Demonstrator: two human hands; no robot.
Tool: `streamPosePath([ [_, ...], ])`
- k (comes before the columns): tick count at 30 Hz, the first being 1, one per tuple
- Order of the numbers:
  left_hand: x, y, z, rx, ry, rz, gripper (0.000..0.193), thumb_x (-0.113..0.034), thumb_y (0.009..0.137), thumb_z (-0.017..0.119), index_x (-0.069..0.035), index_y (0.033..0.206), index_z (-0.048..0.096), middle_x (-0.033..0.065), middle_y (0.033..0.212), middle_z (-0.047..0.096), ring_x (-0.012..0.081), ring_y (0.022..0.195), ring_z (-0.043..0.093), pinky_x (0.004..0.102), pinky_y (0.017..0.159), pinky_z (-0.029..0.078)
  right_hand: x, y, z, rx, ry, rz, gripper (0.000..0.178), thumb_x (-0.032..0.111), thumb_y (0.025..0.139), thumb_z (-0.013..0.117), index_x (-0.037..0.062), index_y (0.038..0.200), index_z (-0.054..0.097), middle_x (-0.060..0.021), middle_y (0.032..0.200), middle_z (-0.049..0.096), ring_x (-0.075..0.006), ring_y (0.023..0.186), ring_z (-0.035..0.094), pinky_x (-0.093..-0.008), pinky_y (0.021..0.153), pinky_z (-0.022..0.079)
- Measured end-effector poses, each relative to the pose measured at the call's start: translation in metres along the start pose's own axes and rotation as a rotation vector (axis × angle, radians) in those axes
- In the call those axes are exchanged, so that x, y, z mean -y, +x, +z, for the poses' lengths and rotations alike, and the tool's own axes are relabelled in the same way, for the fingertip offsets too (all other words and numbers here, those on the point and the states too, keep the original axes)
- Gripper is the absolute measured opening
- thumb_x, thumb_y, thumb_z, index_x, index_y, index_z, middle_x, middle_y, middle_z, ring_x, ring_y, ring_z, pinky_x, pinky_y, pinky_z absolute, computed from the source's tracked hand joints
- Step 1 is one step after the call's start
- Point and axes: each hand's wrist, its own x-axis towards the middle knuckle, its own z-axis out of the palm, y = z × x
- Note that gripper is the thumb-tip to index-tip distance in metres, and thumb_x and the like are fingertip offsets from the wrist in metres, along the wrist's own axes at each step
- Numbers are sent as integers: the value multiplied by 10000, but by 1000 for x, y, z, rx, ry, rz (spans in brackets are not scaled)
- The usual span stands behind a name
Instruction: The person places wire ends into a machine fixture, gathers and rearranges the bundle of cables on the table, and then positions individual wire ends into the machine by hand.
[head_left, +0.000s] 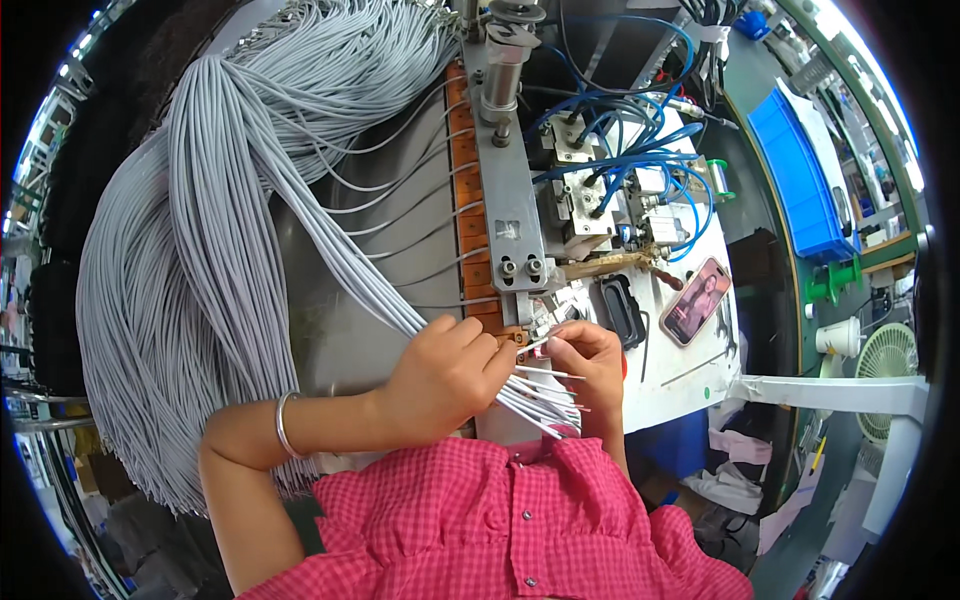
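Note:
My left hand [447,378] is wrapped round a bundle of thin grey cables [365,278]. Their cut ends [545,402] fan out past my fingers toward my shirt front. Thumb and forefinger of my right hand [590,362] pinch the tip of a single cable [534,346] pulled apart from the rest. Both hands sit just below the near end of a metal machine rail [508,225]. Beside that rail runs a row of orange-brown blocks [470,240], with single grey cables leading into it.
A large heap of grey cables [190,300] hangs at the left. Blue air hoses [640,150] loop over metal valve blocks [583,205]. A phone [697,302] and a black tray-like part [624,310] lie on the white board. Farther right are a blue bin [800,175] and a fan [886,375].

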Motion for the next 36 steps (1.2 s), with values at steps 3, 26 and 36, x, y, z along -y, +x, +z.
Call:
streamPosePath([
  [3,-1,-1,0,-24,8,0,203,-58,607,590,5,801,589,51,631,437,195,606,452,323,530,333,2,-1,9,-28,-9,-41,44,-18,802,616,-26,845,619,-75,766,629,-51,526,507,-167,460,379],
  [26,0,2,5,3,-15,0,101,-88,628,568,-45,686,496,64,651,445,209,679,461,326,643,383,-5,4,2,-19,-91,108,80,72,858,603,-2,866,574,6,674,577,-14,534,451,-169,450,323],
  [36,1,0,7,49,51,30,111,-92,625,571,-38,680,491,60,635,423,202,658,452,306,596,361,-1,-2,-17,-18,-314,11,110,103,915,504,19,938,572,-23,774,588,-47,548,488,-193,469,365],
])
